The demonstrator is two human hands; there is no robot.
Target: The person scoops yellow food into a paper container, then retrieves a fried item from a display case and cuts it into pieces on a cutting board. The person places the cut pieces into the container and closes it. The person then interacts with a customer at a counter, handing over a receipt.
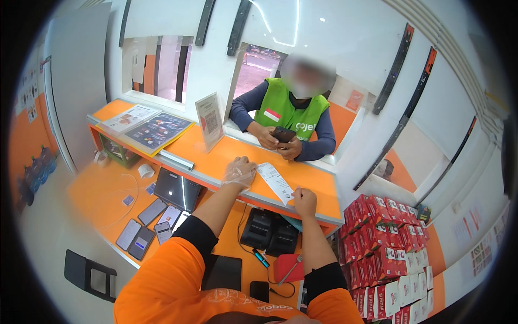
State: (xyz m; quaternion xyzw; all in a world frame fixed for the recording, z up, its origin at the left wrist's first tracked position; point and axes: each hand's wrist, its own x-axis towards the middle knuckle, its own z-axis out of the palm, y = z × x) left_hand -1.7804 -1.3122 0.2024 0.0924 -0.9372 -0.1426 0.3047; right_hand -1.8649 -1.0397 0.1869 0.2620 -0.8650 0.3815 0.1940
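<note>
A printed paper receipt point(276, 182) lies on the orange counter top point(238, 148) between my two hands. My left hand point(239, 172), in a clear plastic glove, rests on the counter with its fingertips by the receipt's upper left corner. Bare and curled, my right hand point(304, 201) is at the receipt's lower right edge; whether its fingers pinch the paper is hidden. Across the counter, a person in a green vest point(291, 107) leans in at the window and holds a dark smartphone point(283, 134) in both hands.
A QR-code stand point(209, 121) and laminated menus point(156, 129) stand left on the counter. Below are several smartphones point(141, 242), a laptop point(177, 188), black receipt printers point(269, 231), and a fork point(290, 270) on a red box. Stacked red boxes point(380, 243) rise at right.
</note>
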